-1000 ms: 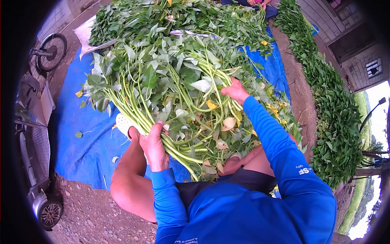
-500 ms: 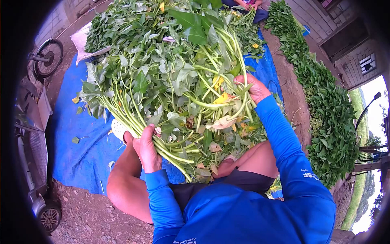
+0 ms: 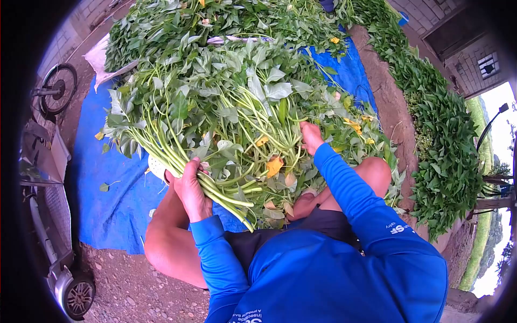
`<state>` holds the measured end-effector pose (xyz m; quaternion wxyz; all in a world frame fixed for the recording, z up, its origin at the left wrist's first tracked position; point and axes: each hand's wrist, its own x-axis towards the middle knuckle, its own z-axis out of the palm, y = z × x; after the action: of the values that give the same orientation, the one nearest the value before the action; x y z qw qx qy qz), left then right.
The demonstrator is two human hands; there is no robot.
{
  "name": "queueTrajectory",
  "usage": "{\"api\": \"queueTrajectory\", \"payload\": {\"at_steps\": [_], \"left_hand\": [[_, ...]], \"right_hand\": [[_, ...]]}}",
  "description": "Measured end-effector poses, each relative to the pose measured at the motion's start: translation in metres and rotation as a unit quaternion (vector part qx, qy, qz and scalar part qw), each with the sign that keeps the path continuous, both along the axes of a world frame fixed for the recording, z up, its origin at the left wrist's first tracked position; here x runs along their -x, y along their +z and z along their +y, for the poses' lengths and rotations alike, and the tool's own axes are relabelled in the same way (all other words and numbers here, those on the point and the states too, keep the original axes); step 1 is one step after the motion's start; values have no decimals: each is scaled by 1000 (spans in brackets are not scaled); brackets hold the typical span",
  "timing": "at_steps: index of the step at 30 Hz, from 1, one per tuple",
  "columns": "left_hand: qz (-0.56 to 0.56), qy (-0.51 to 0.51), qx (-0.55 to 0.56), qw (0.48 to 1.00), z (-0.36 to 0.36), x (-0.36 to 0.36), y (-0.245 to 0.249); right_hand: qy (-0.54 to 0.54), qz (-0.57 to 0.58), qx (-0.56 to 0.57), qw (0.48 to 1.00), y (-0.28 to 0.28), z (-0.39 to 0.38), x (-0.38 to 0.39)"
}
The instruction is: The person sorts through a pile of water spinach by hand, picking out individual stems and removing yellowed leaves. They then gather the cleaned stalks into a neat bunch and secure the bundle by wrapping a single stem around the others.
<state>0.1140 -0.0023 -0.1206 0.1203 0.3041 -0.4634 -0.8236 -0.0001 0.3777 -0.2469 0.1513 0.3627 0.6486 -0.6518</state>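
My left hand (image 3: 189, 189) grips a thick bunch of leafy green stems (image 3: 177, 145) near their cut ends, holding it over my left knee. The bunch fans out up and left, its leaves spreading over the blue tarp (image 3: 107, 177). My right hand (image 3: 311, 135) reaches into the loose pile of greens (image 3: 269, 102) in front of me, fingers down among the stems and closed around some of them. Yellowed leaves (image 3: 273, 166) lie scattered in the pile between my hands.
A larger heap of greens (image 3: 177, 21) covers the far tarp beside a white sack (image 3: 99, 54). A row of leafy bundles (image 3: 441, 140) lines the earth bank at right. A wheel (image 3: 56, 89) and a vehicle (image 3: 48, 215) stand at left on gravel (image 3: 118, 290).
My right hand, which had lifted a handful of stems up high, has come back down into the pile. The left hand keeps its grip on the bunch.
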Motion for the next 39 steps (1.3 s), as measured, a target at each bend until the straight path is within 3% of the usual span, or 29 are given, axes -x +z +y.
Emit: {"api": "queueTrajectory", "payload": {"at_steps": [1, 2, 6, 12, 18, 21, 29, 30, 31, 33, 35, 39], "left_hand": [[-6, -3, -5, 1000, 3, 0, 4], [9, -8, -8, 1000, 6, 0, 3], [-12, -51, -8, 999, 19, 1, -8], [-33, -115, -15, 993, 41, -2, -16], [-40, -156, -37, 986, 58, -1, -23], [-36, -170, -54, 983, 66, -1, -21], [-8, -183, -131, 974, 99, 0, -58], [-17, -199, -135, 970, 102, 0, -60], [-12, -216, -166, 962, 102, -1, -70], [-16, -238, -267, 934, 106, 1, -107], [-21, -264, -354, 897, 107, 1, -140], [-70, -298, -372, 877, 104, -5, -137]], "right_hand": [[1, 2, -34, 999, 10, -7, -2], [69, -3, -123, 990, 19, -13, -9], [78, 8, -202, 976, 17, -5, -4], [39, 120, 13, 992, 142, 21, -25], [34, 236, 45, 970, 232, 41, -64], [26, 280, 2, 960, 252, 27, -77], [150, 322, -198, 914, 211, -64, -77], [167, 347, -159, 909, 178, -80, -77], [220, 236, -150, 935, 171, -100, -86], [275, 207, -196, 918, 117, -122, -105], [264, 204, -205, 920, 96, -135, -122], [224, 187, -169, 941, 54, -135, -136]]}}
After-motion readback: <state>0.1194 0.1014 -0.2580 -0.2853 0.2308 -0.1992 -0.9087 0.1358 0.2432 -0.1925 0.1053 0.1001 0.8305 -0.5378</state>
